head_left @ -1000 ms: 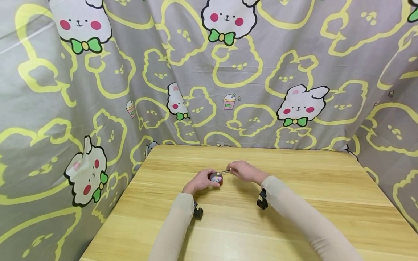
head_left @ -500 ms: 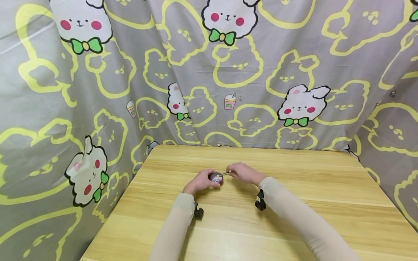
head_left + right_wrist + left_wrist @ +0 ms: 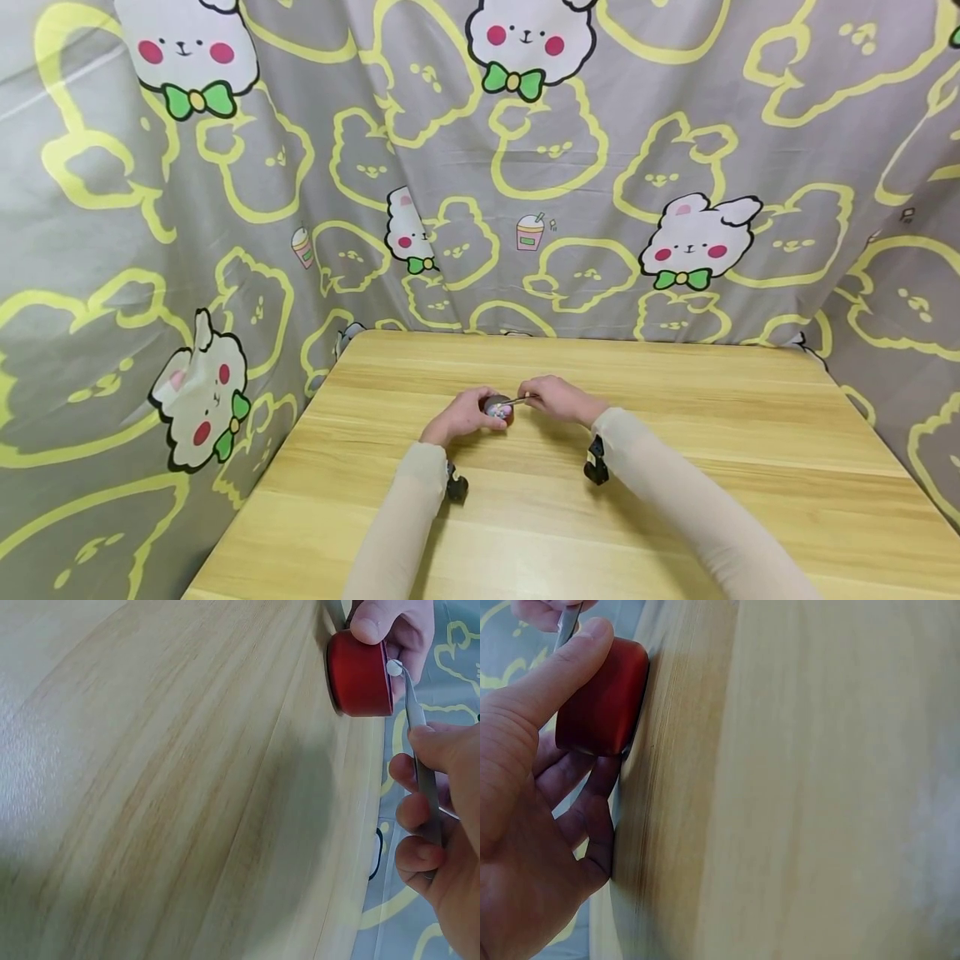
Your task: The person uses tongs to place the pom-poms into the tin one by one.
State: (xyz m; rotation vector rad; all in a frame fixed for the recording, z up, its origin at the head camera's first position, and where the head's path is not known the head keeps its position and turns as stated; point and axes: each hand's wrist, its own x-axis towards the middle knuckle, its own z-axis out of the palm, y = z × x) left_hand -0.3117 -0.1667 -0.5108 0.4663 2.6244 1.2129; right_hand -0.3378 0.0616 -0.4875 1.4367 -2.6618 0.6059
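On the wooden table a small red round tin (image 3: 360,679) stands upright, its mouth showing pastel-coloured bits (image 3: 498,411) in the head view. My left hand (image 3: 467,415) holds it from the left, with the thumb (image 3: 570,667) along the near side and fingers behind. Metal tweezers (image 3: 425,780) lie between the thumb and curled fingers of my right hand (image 3: 561,400). Their tips reach over the tin's opening. At those tips, right at the rim in the right wrist view, is a small white ball (image 3: 394,667).
The light wooden tabletop (image 3: 675,433) extends around both hands. A grey curtain (image 3: 450,150) with yellow outlines and white cartoon animals hangs behind the far edge and along the sides. Black wrist cameras (image 3: 596,467) sit under both forearms.
My right hand has come slightly down and left, bringing the tweezers' tips lower over the tin's opening. My left hand keeps its hold on the tin in about the same place.
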